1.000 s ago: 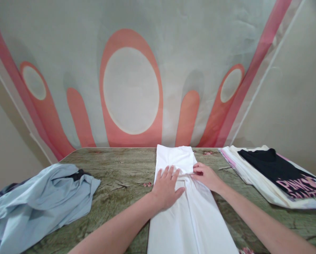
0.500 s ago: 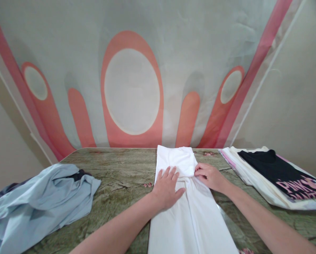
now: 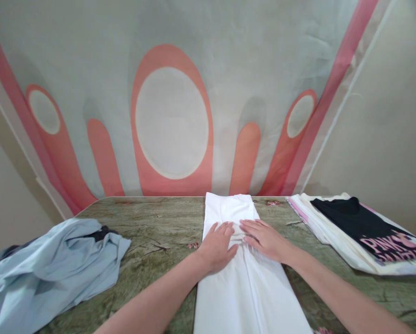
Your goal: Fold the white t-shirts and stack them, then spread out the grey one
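Left hand (image 3: pixel 215 250) flat, palm down, fingers a bit spread, and right hand (image 3: pixel 267 240) likewise, fingers stretched toward the left one; both press on the white garment (image 3: pixel 248 297), nothing pinched that shows. Garment runs from the table's (image 3: pixel 159 264) far edge toward the near edge, forearms angled in from either side, fingertips of the two hands near each other but apart. Cloth under the palms hidden, garment's near end and both forearms cut off at bottom, garment type hard to tell.
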`<state>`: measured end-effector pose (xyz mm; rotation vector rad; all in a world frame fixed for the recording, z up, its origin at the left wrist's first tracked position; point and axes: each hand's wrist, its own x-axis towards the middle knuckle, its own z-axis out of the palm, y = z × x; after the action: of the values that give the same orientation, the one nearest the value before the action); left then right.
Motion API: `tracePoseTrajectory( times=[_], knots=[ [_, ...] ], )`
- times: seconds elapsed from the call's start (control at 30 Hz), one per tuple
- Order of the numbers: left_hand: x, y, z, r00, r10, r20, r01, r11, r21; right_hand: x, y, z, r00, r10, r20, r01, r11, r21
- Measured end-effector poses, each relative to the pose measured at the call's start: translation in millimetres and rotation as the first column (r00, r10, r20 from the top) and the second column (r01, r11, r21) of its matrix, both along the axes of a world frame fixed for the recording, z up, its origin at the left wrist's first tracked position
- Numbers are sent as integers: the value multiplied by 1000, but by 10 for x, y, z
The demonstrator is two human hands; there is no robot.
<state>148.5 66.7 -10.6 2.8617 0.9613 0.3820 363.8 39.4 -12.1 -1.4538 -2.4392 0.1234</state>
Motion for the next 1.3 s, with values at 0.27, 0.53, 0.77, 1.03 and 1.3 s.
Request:
tracePoseTrajectory(
  times=[0.27, 0.53, 0.77, 1.03, 1.3],
  knots=[
    [26, 140, 20, 1000, -19, -12, 19, 1000, -7, 65, -61, 29, 995, -60, 76, 65, 996, -66],
    [40, 163, -54, 995, -53, -81, 55, 998, 20, 235, 7, 165, 991, -132, -4, 131, 989, -72],
    [33, 126, -14, 996, -45, -72, 46, 999, 17, 575, 260, -104, 889, -360, -283, 335, 933, -133],
    [127, 104, 60, 995, -58, -76, 61, 997, 46, 656, 619, -237, 828, -428, -361, 388, 904, -181],
    [286, -10, 53, 995, -94, 41, 93, 995, 29, 694, 1151, -266, 793, -474, -382, 462, 877, -129]
  ],
)
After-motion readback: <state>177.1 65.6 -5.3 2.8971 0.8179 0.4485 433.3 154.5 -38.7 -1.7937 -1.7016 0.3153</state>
